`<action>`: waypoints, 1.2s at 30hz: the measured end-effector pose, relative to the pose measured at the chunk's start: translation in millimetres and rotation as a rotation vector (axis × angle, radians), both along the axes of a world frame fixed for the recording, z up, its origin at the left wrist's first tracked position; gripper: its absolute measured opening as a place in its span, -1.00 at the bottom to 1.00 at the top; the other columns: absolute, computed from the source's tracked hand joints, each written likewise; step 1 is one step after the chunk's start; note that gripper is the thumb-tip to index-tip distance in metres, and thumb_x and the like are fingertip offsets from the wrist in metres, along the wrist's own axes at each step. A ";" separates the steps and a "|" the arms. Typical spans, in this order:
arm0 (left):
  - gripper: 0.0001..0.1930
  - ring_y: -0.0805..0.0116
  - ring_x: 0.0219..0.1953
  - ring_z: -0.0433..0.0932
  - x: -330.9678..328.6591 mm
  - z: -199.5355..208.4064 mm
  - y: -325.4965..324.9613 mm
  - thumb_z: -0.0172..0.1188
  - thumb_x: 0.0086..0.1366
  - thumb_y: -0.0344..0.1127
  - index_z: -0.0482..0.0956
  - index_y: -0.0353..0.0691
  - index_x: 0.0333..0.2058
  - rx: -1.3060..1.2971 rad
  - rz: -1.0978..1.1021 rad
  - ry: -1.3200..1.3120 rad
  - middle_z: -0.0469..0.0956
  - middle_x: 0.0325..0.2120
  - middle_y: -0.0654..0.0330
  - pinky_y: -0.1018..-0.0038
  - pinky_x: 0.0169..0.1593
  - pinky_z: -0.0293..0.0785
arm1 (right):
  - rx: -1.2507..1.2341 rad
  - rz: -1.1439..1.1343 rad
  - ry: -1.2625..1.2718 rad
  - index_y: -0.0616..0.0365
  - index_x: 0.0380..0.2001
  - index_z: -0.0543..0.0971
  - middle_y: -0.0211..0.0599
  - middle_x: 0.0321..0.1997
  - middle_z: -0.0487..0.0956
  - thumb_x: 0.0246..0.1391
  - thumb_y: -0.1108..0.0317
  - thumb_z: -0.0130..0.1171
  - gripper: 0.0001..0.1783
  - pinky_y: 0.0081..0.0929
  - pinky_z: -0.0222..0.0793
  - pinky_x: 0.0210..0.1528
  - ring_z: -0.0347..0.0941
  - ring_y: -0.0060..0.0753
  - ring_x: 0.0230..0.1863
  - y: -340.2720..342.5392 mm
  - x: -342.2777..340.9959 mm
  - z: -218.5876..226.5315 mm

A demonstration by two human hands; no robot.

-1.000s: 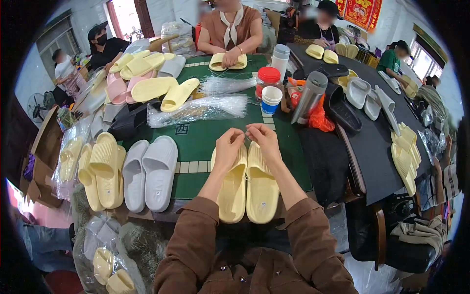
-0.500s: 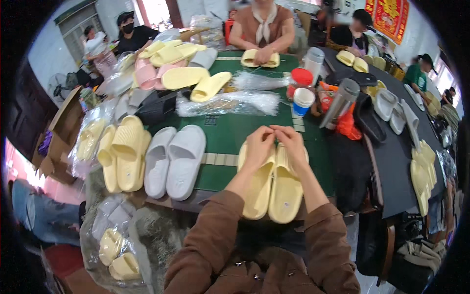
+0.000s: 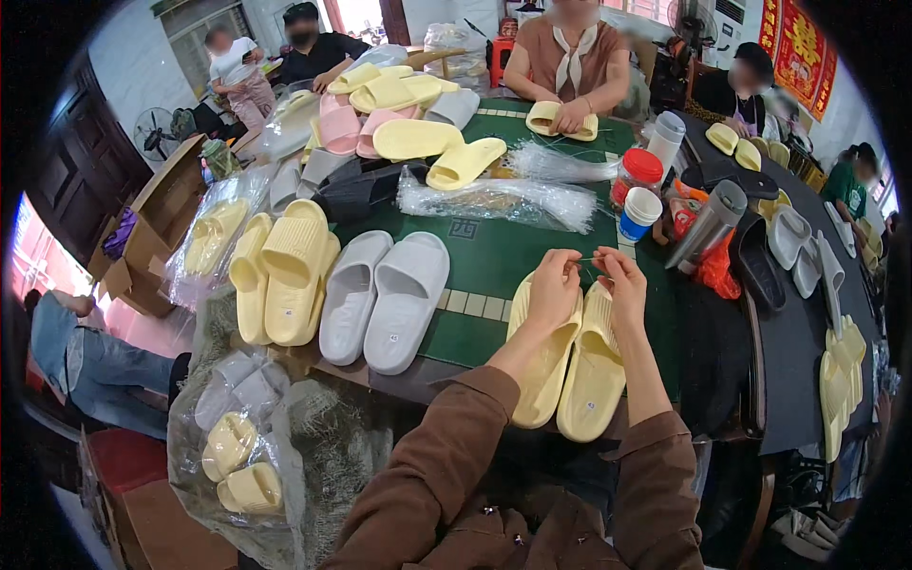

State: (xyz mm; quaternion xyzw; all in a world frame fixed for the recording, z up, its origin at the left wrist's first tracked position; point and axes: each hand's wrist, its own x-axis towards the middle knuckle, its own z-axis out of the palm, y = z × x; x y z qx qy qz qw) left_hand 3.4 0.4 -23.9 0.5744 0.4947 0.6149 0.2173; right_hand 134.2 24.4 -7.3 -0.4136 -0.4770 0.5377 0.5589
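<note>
In the head view, I see my left hand (image 3: 554, 293) and my right hand (image 3: 625, 287) up close to each other, just apart. Each grip is closed in a small pinch, and it looks like both hold a thin string (image 3: 588, 258) that runs across the little gap. Two yellow slippers (image 3: 591, 380) sit side by side under my hands, on the near edge of the green desk (image 3: 467, 344). Grey slippers (image 3: 408, 309) stand to the left, and a clear bag of white strands (image 3: 494, 202) lies farther back. The string is so thin, I think I should pinch only with fingertips, pull softly, and hold both wrists steady so it won't slip.
</note>
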 end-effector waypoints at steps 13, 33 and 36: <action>-0.60 -0.05 -0.03 0.44 7.2 -1.0 0.3 0.00 0.06 -0.57 0.47 -0.29 -0.06 0.056 0.109 0.161 0.46 -0.09 -0.11 0.22 0.05 0.39 | 0.113 -0.164 0.363 -0.02 -0.16 0.43 -0.35 -0.18 0.60 0.27 0.15 0.02 -0.80 -0.56 0.39 -0.28 0.53 -0.44 -0.13 -7.5 45.7 17.8; -0.75 0.32 -0.20 0.55 -3.7 -6.9 4.6 -0.04 0.26 -0.60 0.53 -0.35 -0.12 -0.061 -0.048 0.149 0.52 -0.20 0.08 0.47 -0.10 0.45 | 0.013 -1.294 -0.974 0.22 0.08 0.45 -0.02 0.09 0.48 0.25 0.16 -0.07 -0.55 -0.28 0.24 0.16 0.43 -0.08 0.09 -147.9 461.1 101.1; -0.77 0.33 -0.23 0.56 3.0 -10.0 7.3 -0.04 0.26 -0.58 0.54 -0.37 -0.16 -0.070 -0.061 0.149 0.53 -0.23 0.09 0.47 -0.14 0.45 | -0.280 -1.356 -1.246 0.21 0.11 0.42 -0.01 0.11 0.48 0.16 -0.07 -0.03 -0.37 -0.21 0.26 0.15 0.39 0.01 0.13 -152.9 519.7 84.4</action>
